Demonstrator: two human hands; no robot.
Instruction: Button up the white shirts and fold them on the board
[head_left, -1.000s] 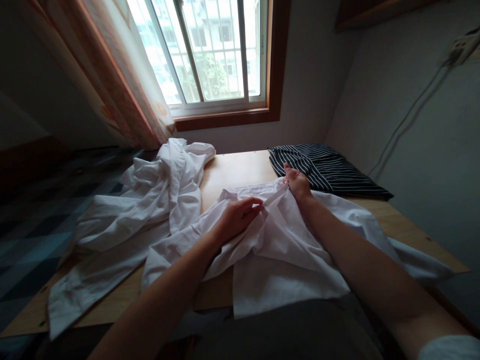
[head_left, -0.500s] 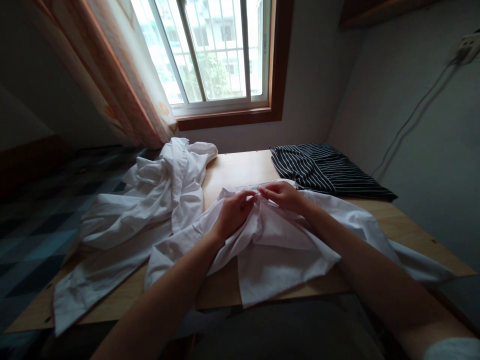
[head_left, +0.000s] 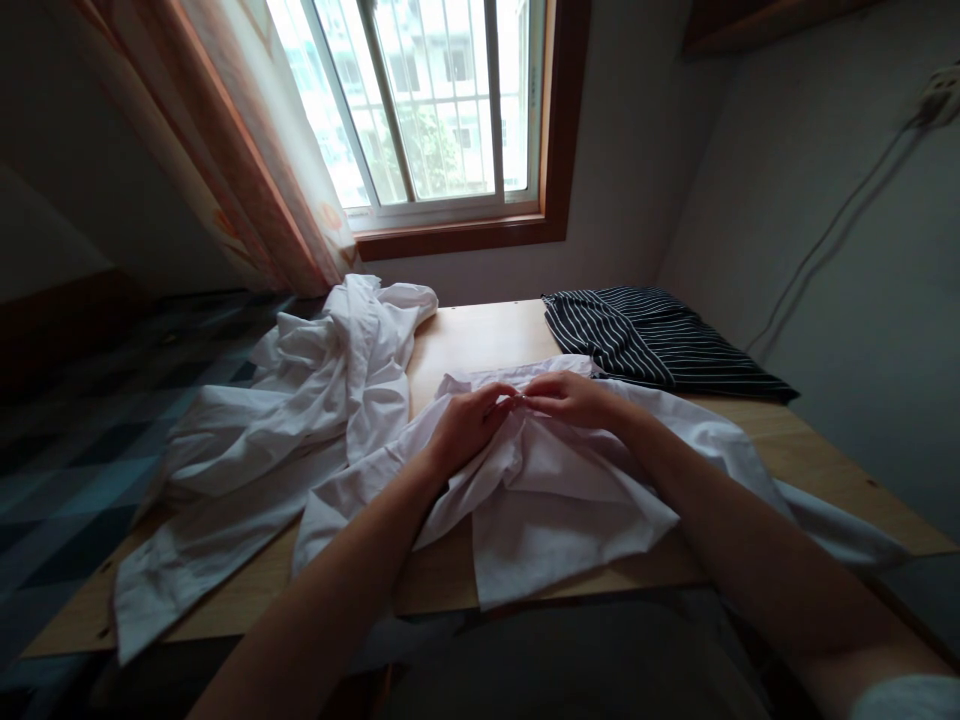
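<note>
A white shirt (head_left: 570, 500) lies spread and wrinkled in front of me, its lower corner near the board's front edge. My left hand (head_left: 474, 420) pinches the shirt's fabric near its upper middle. Right beside it, my right hand (head_left: 568, 398) has its fingertips closed on the same spot of cloth. The fingertips of both hands nearly meet, and folds run down from them. Whatever small detail sits between the fingers is too small to make out.
Another white garment (head_left: 300, 420) lies crumpled on the left, partly over the wooden board (head_left: 480, 330). Black striped fabric (head_left: 660, 340) rests at the back right. A checkered bed cover (head_left: 60, 480) is at far left, with a window (head_left: 435, 120) and curtain (head_left: 262, 150) behind.
My right hand has shifted slightly down at the pinched spot. My left hand stays at almost the same place on the shirt.
</note>
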